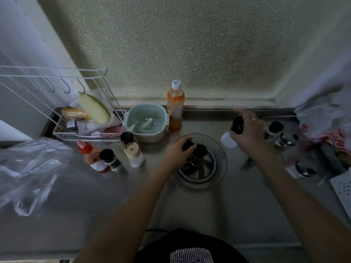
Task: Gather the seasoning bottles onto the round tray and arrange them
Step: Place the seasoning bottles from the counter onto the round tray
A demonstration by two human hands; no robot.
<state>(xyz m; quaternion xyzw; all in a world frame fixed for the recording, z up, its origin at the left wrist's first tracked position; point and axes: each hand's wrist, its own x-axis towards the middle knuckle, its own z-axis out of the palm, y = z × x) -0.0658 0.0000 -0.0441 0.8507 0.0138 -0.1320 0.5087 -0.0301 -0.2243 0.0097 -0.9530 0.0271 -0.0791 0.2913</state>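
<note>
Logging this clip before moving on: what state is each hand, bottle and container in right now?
left hand: closed on a black-capped bottle on the round tray
right hand: gripping a dark-capped bottle, lifted
second tray bottle: upright, capped
orange bottle: upright, capped
red sauce bottle: upright, capped
green strainer basket: upright, utensil inside

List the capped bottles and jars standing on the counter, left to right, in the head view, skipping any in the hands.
Red sauce bottle → black-capped spice jar → beige-capped jar → tall orange bottle → black-lidded jar → silver-capped jar.
</note>
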